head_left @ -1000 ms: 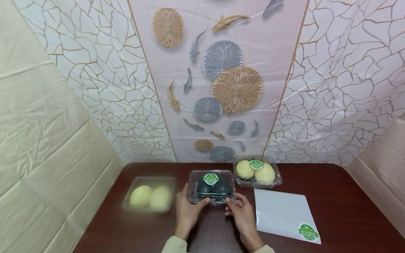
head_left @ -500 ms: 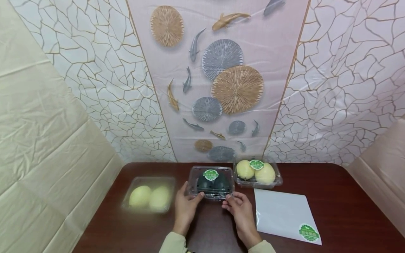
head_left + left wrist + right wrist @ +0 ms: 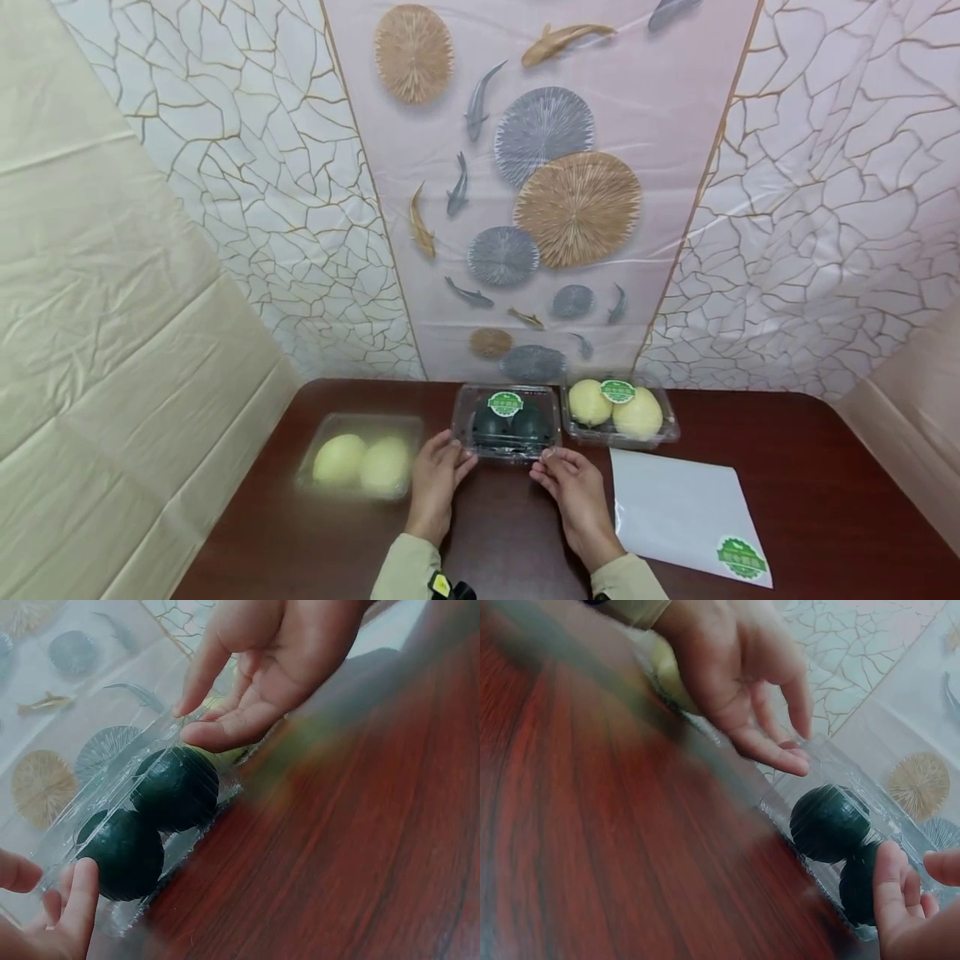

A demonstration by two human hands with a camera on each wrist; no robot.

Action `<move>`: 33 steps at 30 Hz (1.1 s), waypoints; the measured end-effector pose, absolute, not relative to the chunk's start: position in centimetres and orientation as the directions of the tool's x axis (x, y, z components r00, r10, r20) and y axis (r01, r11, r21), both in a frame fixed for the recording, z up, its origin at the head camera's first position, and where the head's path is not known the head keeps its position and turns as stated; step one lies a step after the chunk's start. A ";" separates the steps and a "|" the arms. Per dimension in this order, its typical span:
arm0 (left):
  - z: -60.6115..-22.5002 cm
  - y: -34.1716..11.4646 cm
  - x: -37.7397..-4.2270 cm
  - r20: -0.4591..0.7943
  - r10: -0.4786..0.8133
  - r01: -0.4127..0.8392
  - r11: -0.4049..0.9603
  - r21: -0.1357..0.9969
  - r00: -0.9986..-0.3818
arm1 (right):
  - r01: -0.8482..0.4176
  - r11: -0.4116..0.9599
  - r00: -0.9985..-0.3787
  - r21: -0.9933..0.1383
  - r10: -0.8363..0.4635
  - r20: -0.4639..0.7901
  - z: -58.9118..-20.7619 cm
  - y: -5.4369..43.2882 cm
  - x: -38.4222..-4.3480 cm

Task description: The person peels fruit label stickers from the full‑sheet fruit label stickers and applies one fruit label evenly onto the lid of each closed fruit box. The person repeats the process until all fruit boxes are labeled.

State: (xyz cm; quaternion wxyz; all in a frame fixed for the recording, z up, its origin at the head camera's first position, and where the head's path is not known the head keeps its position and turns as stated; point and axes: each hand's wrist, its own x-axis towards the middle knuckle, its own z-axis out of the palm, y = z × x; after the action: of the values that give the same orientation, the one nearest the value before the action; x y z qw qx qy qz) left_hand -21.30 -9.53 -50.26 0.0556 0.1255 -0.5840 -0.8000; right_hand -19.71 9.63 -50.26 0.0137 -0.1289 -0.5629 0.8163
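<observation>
A clear plastic clamshell fruit box [image 3: 467, 417] with a green label [image 3: 506, 404] on its lid sits at the back middle of the table. Inside lie two glossy dark green round fruits [image 3: 124, 855]. My left hand [image 3: 432, 487] holds the front left corner of the box between thumb and fingers. At the front right corner, my right hand [image 3: 576, 492] pinches the edge with thumb and forefinger. Both wrist views show the lid's edge running between the two hands, fingertips right at its corners.
To the left stands a box of two pale yellow fruits [image 3: 341, 458], blurred, with no label showing. A labelled box of yellow fruits [image 3: 637, 414] stands close to the right. In front of it lies a white sheet [image 3: 682, 508] bearing a green label. A patterned cloth [image 3: 540, 317] hangs behind the table.
The box of dark green fruits has slid back toward the cloth, with both hands moving along. My left thumb has shifted from the front edge toward the left corner. The head view has turned slightly.
</observation>
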 end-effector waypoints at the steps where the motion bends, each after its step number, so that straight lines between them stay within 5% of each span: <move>1: -50.3 -9.5 -21.4 -0.147 -0.240 -0.065 -0.320 0.945 -0.960 | 0.121 -0.374 -0.966 -0.920 0.167 -0.195 -50.3 9.6 -19.7; 33: -50.9 -8.3 -23.8 -0.310 -0.263 -0.113 -0.569 0.815 -0.913 | 0.140 -0.384 -0.959 -0.913 0.179 -0.222 -51.1 9.5 -22.0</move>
State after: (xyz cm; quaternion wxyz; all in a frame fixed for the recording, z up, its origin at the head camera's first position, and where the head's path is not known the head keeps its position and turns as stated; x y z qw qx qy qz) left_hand -23.84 -8.25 -50.93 0.0435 0.2034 -0.4624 -0.8619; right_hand -22.04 9.49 -51.11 0.0119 -0.1435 -0.5550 0.8193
